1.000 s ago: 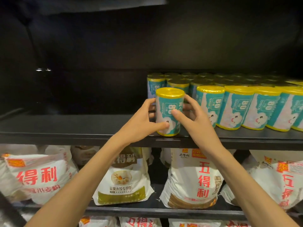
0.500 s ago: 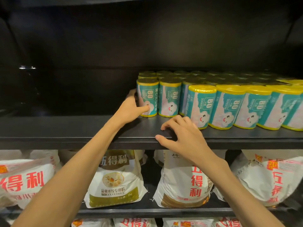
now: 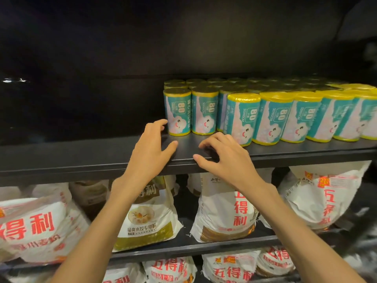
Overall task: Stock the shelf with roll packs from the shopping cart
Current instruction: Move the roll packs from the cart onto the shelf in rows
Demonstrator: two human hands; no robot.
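Our left hand point(image 3: 152, 144) and right hand point(image 3: 226, 158) hover, each grip loose and empty, near the leftmost roll pack point(image 3: 177, 113) on the shelf point(image 3: 81, 158).

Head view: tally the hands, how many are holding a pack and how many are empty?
Holding a pack: 0
Empty: 2, the left hand and the right hand
Total: 2

Roll packs point(image 3: 265, 111) on shelf point(image 3: 81, 160), right side; flour bags point(image 3: 142, 217) below.
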